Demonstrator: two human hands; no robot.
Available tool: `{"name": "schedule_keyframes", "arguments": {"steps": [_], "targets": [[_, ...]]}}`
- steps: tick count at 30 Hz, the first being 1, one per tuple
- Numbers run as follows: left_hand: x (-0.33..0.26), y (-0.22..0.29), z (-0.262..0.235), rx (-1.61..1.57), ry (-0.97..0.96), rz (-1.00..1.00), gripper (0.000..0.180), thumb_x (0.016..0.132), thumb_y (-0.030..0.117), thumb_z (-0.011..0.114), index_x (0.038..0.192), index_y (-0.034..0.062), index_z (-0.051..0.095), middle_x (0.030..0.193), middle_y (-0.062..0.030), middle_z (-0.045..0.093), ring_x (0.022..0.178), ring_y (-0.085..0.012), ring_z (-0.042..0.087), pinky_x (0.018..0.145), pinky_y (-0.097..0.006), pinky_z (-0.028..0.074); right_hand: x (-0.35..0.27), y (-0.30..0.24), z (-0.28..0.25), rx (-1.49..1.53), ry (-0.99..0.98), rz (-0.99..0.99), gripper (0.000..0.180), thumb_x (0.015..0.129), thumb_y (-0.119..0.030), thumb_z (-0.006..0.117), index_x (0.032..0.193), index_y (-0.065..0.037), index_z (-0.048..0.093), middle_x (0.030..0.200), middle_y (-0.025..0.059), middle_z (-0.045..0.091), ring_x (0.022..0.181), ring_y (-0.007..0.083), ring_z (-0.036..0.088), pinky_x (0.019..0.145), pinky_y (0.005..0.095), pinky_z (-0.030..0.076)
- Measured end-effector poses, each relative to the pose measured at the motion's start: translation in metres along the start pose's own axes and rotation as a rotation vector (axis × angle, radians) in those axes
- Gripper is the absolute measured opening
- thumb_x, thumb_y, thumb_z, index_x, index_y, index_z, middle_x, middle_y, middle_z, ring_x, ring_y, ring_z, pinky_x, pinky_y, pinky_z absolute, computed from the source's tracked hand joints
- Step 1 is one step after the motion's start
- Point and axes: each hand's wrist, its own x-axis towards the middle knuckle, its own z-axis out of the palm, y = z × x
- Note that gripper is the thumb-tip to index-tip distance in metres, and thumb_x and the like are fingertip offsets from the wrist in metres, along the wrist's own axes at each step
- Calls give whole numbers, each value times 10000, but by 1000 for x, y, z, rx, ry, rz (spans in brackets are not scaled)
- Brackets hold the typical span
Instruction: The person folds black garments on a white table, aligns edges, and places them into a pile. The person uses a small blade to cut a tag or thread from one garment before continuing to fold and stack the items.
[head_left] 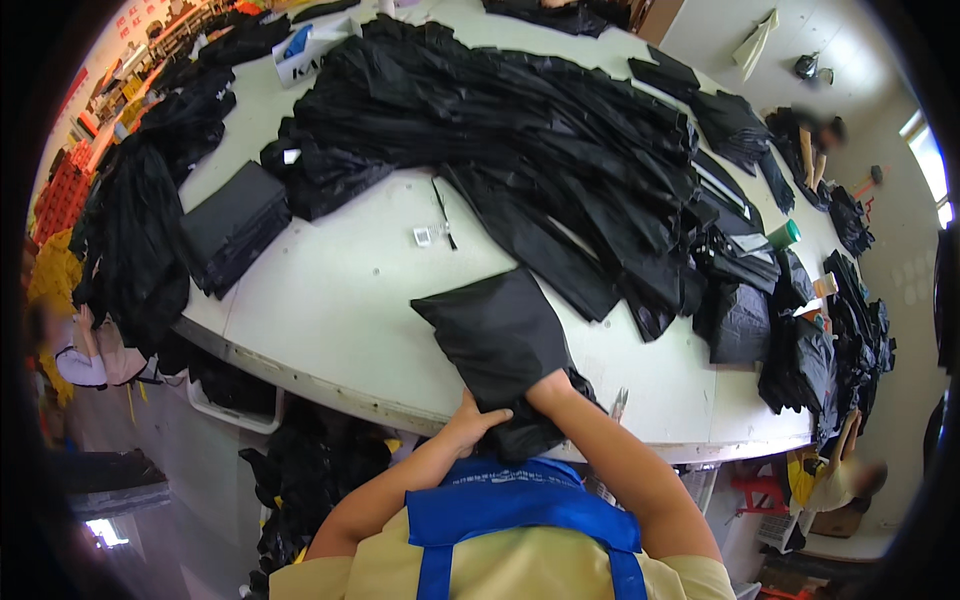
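A folded black garment [500,335] lies at the table's near edge in front of me, and its lower part bunches over the edge toward my blue apron. My left hand [472,422] grips its near left side, with the thumb on top and the fingers partly behind the cloth. My right hand [547,388] reaches into or under a fold on the near right side; its fingers are hidden by the cloth. Just beyond the garment lies a small white tag [428,236] with a black cord.
A big heap of black garments [480,110] spreads over the far half of the white table [330,290]. At left sits a folded black stack [235,225]. Black plastic-bagged bundles [740,320] and a green roll [784,234] lie at right. Other people work around the table.
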Motion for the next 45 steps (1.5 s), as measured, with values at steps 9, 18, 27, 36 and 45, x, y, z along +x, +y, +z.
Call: {"name": "schedule_keyframes", "arguments": {"steps": [9,18,27,36,45], "targets": [[3,-9,-12,-168,29,-22,936,772,150,744,1469,57,126,1421,-157,352,1319,-266,357,1075,-368,309,-2,-2,0,114,109,-17,543,875,-332,541,1356,-85,483,1434,155,421,1348,328,348,1122,422,257],[-11,4,-35,-434,-105,-237,924,695,149,808,1435,41,267,1393,-103,408,1287,-243,396,1065,-351,331,47,-40,39,227,146,-116,612,838,-391,585,1363,-96,475,1421,156,429,1333,349,352,1113,451,251],[2,27,-86,536,151,25,1008,625,184,817,1427,1,234,1399,-263,346,1276,-380,401,1041,-398,357,70,-65,-22,543,-57,40,594,911,-390,545,1415,-100,420,1476,121,376,1360,267,336,1116,377,262],[-37,72,-8,1179,250,607,452,675,248,773,1024,56,562,1095,-164,517,976,-353,522,816,-438,442,60,-51,18,624,-67,29,574,917,-376,540,1401,-84,437,1452,131,406,1338,271,358,1110,354,262],[-23,41,6,1381,79,715,107,713,135,618,768,43,613,787,-103,593,732,-264,579,616,-386,459,60,-58,16,508,-97,29,594,902,-392,555,1395,-81,443,1442,142,415,1329,278,366,1105,357,268]]}}
